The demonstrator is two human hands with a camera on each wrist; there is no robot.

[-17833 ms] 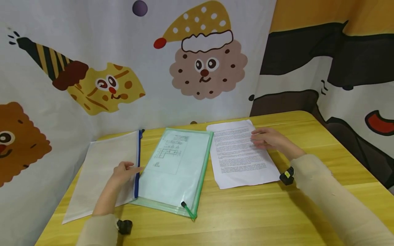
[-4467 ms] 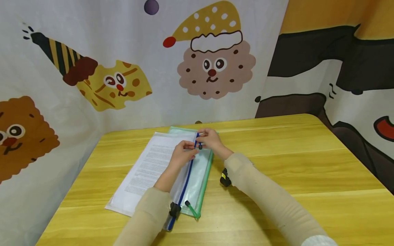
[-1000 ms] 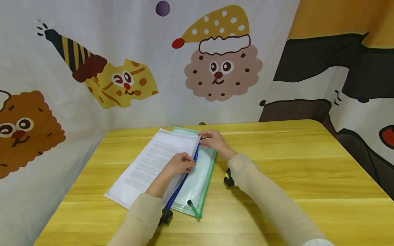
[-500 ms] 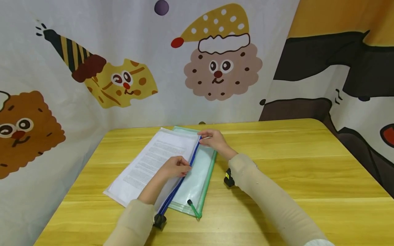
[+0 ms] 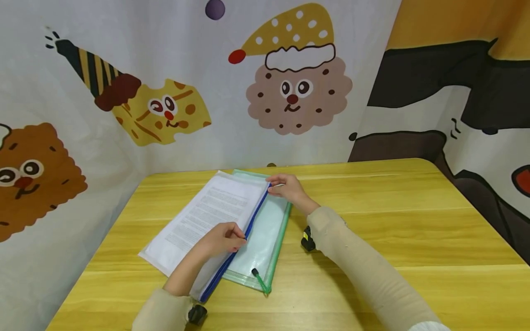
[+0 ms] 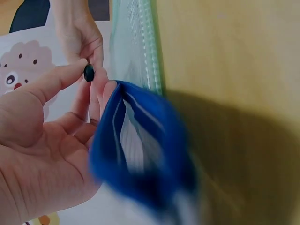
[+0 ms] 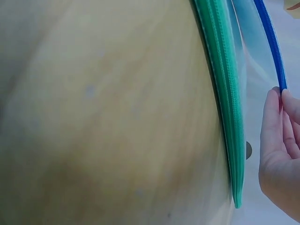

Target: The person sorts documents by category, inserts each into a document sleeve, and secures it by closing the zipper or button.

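Note:
A clear document bag [image 5: 207, 202] with a blue zipper [image 5: 256, 212] holds printed sheets. My left hand [image 5: 223, 238] pinches the dark zipper pull [image 6: 89, 72] between thumb and finger, about midway along the blue edge. In the left wrist view the near part of the zipper gapes apart. At the far corner my right hand [image 5: 286, 187] pinches the blue zipper's end; the right wrist view shows thumb and fingers on it, with the zipper teeth together there. Partly under this bag lies a green document bag [image 5: 265, 234], its own dark-tipped green pull [image 5: 260, 281] at the near corner.
Both bags lie on a yellow wood-grain table [image 5: 372, 230]. A white curtain with cartoon prints [image 5: 223, 92] hangs right behind the table's far edge. Small black devices are strapped at both wrists.
Over the last second my left hand has slid along the blue zipper toward the near end, pulling the zipper pull. My right hand stays at the far corner. Earlier, the sheets lay outside on the table.

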